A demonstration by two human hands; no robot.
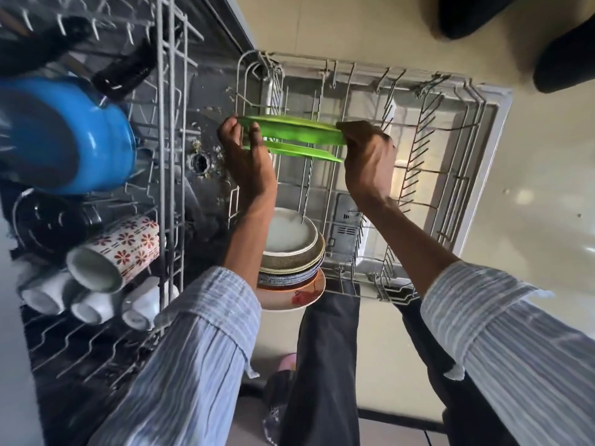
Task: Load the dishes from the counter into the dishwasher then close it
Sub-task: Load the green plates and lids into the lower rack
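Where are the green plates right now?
In the head view, centre, the green plates stand on edge over the lower rack, gripped between the left hand and right hand.

A single head-worn camera looks steeply down from above the pulled-out lower rack [370,175], close enough that both forearms fill the lower frame. The wide lens bends the edges. Left of that rack lies the upper rack [96,220]; beyond it, floor [531,220].
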